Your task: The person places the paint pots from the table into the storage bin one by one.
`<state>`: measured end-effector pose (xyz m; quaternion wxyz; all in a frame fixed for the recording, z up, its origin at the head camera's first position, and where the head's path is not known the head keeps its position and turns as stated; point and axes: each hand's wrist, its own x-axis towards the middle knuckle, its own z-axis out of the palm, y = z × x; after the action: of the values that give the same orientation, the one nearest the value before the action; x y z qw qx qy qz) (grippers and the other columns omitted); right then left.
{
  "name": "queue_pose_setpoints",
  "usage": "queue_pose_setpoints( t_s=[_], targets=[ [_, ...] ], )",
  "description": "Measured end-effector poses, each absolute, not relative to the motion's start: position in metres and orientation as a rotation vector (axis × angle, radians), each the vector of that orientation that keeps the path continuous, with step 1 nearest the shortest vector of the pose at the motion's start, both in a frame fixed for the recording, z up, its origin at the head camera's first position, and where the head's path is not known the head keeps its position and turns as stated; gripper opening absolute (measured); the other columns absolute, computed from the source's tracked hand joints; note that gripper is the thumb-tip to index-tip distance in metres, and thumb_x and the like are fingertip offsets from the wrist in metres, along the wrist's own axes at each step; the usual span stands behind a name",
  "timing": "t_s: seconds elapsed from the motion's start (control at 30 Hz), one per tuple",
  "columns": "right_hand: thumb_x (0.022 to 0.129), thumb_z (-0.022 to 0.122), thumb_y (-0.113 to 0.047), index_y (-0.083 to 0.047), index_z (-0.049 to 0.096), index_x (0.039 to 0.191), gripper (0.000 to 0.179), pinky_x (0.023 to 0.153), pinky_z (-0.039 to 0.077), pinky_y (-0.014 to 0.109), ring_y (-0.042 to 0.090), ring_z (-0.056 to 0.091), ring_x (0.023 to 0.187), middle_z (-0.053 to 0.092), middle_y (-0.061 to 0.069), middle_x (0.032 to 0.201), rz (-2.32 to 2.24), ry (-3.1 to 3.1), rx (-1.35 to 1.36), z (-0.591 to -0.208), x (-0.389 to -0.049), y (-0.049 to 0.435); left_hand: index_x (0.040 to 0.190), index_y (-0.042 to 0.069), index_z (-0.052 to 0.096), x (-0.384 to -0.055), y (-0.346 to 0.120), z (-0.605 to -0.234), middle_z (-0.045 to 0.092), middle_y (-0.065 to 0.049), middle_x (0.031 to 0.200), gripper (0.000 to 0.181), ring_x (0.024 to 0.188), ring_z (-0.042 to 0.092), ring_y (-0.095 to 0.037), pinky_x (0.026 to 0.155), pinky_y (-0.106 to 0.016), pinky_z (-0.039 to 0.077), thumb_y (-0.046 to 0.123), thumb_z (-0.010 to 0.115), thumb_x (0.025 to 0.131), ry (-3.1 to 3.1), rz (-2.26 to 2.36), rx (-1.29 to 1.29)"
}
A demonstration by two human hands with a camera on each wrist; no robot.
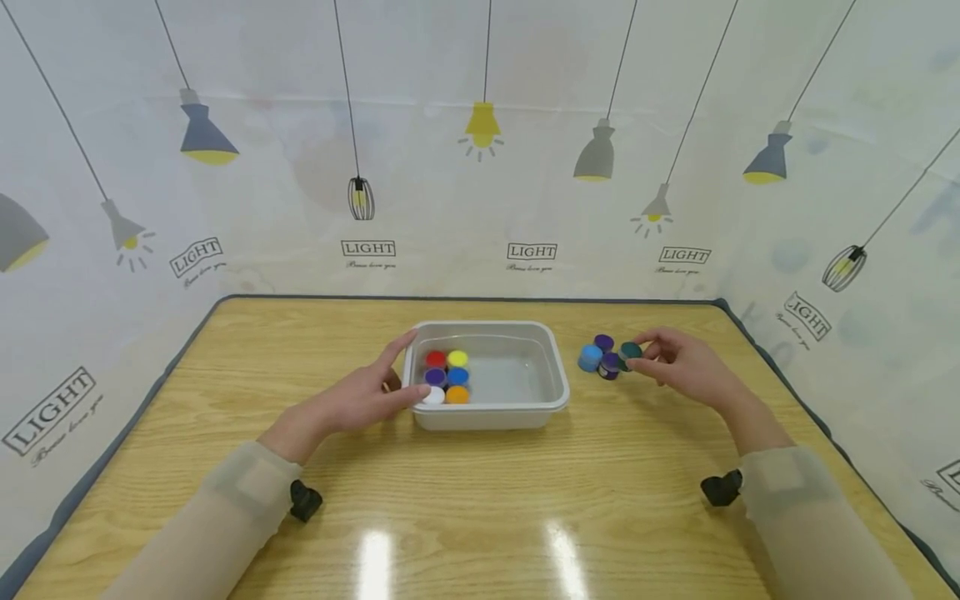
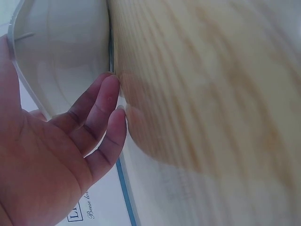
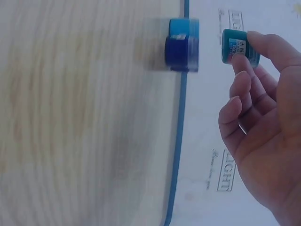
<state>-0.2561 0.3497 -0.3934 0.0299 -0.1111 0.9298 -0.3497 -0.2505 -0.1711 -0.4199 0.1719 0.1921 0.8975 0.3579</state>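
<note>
A white plastic container stands mid-table with several small paint jars in its left part, capped red, yellow, purple, blue, white and orange. My left hand holds its left side, thumb over the near rim, index finger at the far corner; other fingers lie low by its outer wall. Between thumb and fingertips, my right hand pinches a dark green paint jar, raised off the table. Beside it stand a light blue jar and two purple jars.
The wooden table ends at a dark blue edge against a wall covering printed with lamps. Each sleeve carries a small black device at the wrist. The container's right part shows its bare floor.
</note>
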Motion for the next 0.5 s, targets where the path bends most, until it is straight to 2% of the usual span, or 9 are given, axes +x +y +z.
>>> queue_pose_setpoints(
  t_s=[0.27, 0.5],
  targets=[
    [0.104, 0.079, -0.036, -0.016, 0.068, 0.136, 0.040, 0.065, 0.051, 0.031, 0.022, 0.062, 0.075, 0.071, 0.007, 0.102, -1.123, 2.844, -0.470, -0.382, -0.259, 0.315, 0.175, 0.045, -0.002, -0.251, -0.172, -0.420, 0.070, -0.013, 0.120, 0.100, 0.097, 0.066, -0.026, 0.080, -0.038, 0.055, 0.072, 0.062, 0.102, 2.538, 1.020, 0.538],
    [0.103, 0.080, -0.028, -0.013, 0.069, 0.134, 0.036, 0.068, 0.053, 0.029, 0.021, 0.065, 0.077, 0.071, 0.009, 0.100, -1.227, 2.775, -0.585, -0.376, -0.261, 0.285, 0.175, 0.047, -0.002, -0.252, -0.172, -0.421, 0.070, -0.012, 0.119, 0.101, 0.098, 0.066, -0.026, 0.081, -0.038, 0.055, 0.073, 0.062, 0.102, 2.540, 1.023, 0.529]
  ],
)
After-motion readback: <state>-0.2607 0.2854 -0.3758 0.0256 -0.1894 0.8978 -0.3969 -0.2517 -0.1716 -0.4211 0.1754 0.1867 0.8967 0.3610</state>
